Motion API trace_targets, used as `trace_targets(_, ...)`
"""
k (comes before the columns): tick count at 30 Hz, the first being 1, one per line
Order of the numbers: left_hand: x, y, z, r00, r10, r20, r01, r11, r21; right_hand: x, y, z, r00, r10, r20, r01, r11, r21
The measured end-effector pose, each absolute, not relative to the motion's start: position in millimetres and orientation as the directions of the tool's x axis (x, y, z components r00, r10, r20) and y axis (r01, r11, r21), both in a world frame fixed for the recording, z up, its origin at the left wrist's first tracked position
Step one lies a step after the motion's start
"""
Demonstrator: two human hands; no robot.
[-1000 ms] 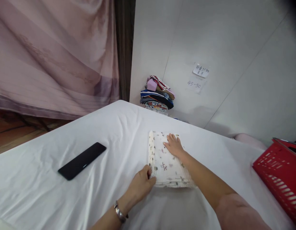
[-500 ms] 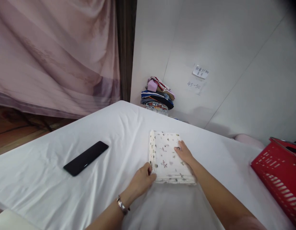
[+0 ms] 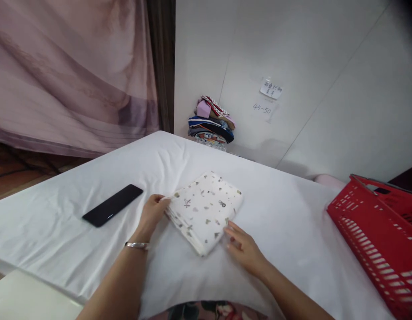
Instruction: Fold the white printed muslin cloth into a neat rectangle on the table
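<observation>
A white folded cloth (image 3: 206,209) with a small print of leaves and hearts lies turned at an angle on the white-covered table (image 3: 282,213). Its layers show along the front left edge. My left hand (image 3: 153,213), with a silver bracelet at the wrist, pinches the cloth's left corner between thumb and fingers. At the front right edge is my right hand (image 3: 244,249), its fingers parted and slightly bent, the fingertips at the cloth's side. Whether they press on it I cannot tell.
A black phone (image 3: 113,205) lies left of the cloth. On the right stands a red plastic basket (image 3: 369,231). Behind the table's far edge rises a stack of folded clothes (image 3: 212,122) against the wall. A pink curtain (image 3: 75,80) hangs at the left.
The folded cloth has turned, its left side swinging away from me. My left hand has moved up and left with its corner; my right hand has slid from the top to the near right edge.
</observation>
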State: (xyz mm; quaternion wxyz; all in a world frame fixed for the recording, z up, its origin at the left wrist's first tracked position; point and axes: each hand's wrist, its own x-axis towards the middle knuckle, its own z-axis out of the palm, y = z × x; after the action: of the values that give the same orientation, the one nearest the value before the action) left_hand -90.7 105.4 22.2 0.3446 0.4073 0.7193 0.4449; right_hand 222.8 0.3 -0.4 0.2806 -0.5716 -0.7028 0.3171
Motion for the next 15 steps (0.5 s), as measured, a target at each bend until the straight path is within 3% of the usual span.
trace_targets(3, -101, 109, 22, -0.444, 0.883, -0.151, 0.271, 0.293, 0.917, 233, 14, 15, -0.091, 0.987, 0.128, 0.64, 0.157, -0.752)
trace_targets(6, -103, 111, 20, -0.445, 0.888, -0.116, 0.405, 0.316, 0.858, 252, 60, 31, 0.052, 0.982, 0.183, 0.688, 0.097, -0.719)
trace_targets(11, -106, 109, 27, -0.365, 0.926, -0.091, 0.606, 0.311, 0.732, 263, 129, 41, 0.098, 0.988, -0.116, 0.673, -0.151, -0.724)
trace_targets(15, -107, 106, 36, -0.323, 0.942, -0.092, 0.669, 0.296, 0.682, 261, 147, 41, 0.016, 0.98, -0.196, 0.674, -0.156, -0.722)
